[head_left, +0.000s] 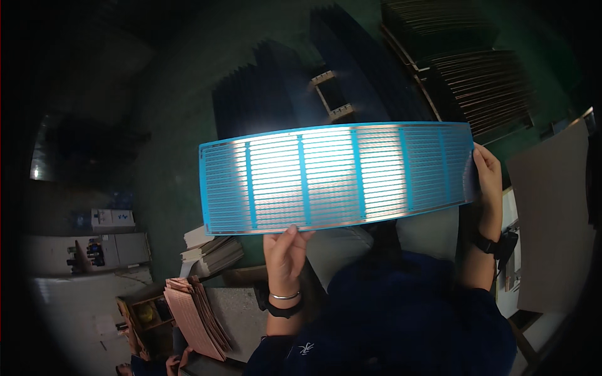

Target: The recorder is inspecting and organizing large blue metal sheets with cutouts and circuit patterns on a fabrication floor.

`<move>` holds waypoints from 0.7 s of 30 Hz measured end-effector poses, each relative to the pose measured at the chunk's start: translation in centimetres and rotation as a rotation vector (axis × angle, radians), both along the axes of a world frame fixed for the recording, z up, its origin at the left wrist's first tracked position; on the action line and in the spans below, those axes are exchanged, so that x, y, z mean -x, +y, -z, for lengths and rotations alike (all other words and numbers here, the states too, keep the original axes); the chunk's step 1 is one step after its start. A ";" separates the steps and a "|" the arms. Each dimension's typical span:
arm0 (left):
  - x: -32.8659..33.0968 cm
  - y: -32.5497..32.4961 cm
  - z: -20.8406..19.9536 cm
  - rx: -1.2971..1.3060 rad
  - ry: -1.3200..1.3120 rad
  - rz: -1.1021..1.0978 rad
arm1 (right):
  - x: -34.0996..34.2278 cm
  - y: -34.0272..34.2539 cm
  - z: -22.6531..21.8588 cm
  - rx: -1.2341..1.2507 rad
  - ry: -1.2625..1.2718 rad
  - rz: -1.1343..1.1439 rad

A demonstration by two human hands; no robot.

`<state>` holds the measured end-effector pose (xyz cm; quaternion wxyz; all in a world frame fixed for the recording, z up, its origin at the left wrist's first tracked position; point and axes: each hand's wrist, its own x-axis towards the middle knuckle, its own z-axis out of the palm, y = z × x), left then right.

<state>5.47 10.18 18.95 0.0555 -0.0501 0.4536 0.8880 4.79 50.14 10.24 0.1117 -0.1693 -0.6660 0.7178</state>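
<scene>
A long thin circuit-board panel [329, 178] spans the middle of the view, its blue surface crossed by rows of shiny metallic strips and several plain blue bands. Bright light reflects off its middle. My left hand [286, 254] pinches the near long edge, left of centre, thumb on top and fingers underneath. At the right short end, my right hand [489, 172] grips the panel with the thumb along the edge; its other fingers are partly hidden. The panel is held up in the air in front of my body, its right end slightly higher. Dark bands circle both wrists.
Dark racks [476, 88] of upright panels stand at the back. Lower left, a copper-coloured sheet stack [197, 319] leans by a grey table [244, 313], near another person's hand [175, 362]. Pale boards [213, 255] lie beyond. A large grey sheet [549, 219] stands at right.
</scene>
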 end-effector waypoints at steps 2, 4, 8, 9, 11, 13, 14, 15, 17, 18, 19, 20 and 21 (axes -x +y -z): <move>-0.2 0.3 0.6 0.017 0.013 0.118 | -0.3 1.2 1.4 -0.088 -0.080 0.013; -0.3 1.2 0.8 0.044 -0.026 0.130 | -0.5 2.4 3.1 -0.125 -0.134 0.038; -0.4 2.2 -0.6 0.101 -0.063 0.250 | -0.8 4.0 5.7 -0.054 -0.174 0.088; -0.3 2.3 -0.8 0.117 -0.071 0.264 | -0.9 4.0 5.8 -0.082 -0.213 0.143; -0.6 1.7 -0.2 0.143 -0.030 0.303 | -1.0 4.0 5.8 -0.050 -0.197 0.146; -0.7 1.4 -0.2 0.154 -0.044 0.293 | -1.2 4.5 6.1 -0.014 -0.150 0.144; -0.6 1.0 0.1 0.148 -0.029 0.303 | -1.6 5.0 6.4 -0.021 -0.136 0.155; -0.8 0.3 -0.1 0.131 -0.043 0.257 | -1.9 5.5 6.6 -0.033 -0.134 0.189; -0.7 -0.5 -1.3 0.070 -0.010 0.134 | -2.0 5.5 5.6 -0.058 -0.153 0.262; -0.5 -1.1 -1.6 0.065 -0.005 0.136 | -2.1 5.7 5.2 -0.062 -0.148 0.265; -0.3 -1.9 -1.8 0.058 0.030 0.087 | -2.4 5.9 5.0 -0.044 -0.127 0.263; -0.1 -2.4 -2.0 0.051 0.065 0.038 | -2.6 6.0 4.8 -0.026 -0.107 0.260; 0.0 -2.0 -3.0 0.077 0.060 -0.019 | -2.8 6.2 4.6 -0.030 -0.106 0.263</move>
